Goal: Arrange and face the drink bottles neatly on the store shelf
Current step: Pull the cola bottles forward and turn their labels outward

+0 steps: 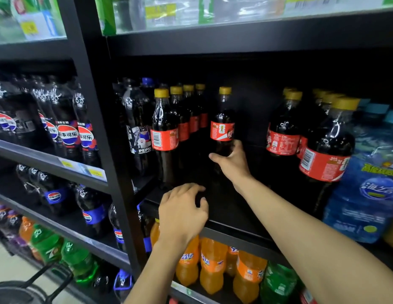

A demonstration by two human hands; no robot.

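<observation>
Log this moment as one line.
phase: facing | right hand: grips lone cola bottle, upright in gap | left hand: near shelf edge, hold unclear

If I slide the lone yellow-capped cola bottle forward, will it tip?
Possibly: the cola bottle is tall, narrow and stands alone, unsupported by neighbours. It looks full, so probably heavy and stable. The right hand grips it low; smooth plastic may slip.
</observation>
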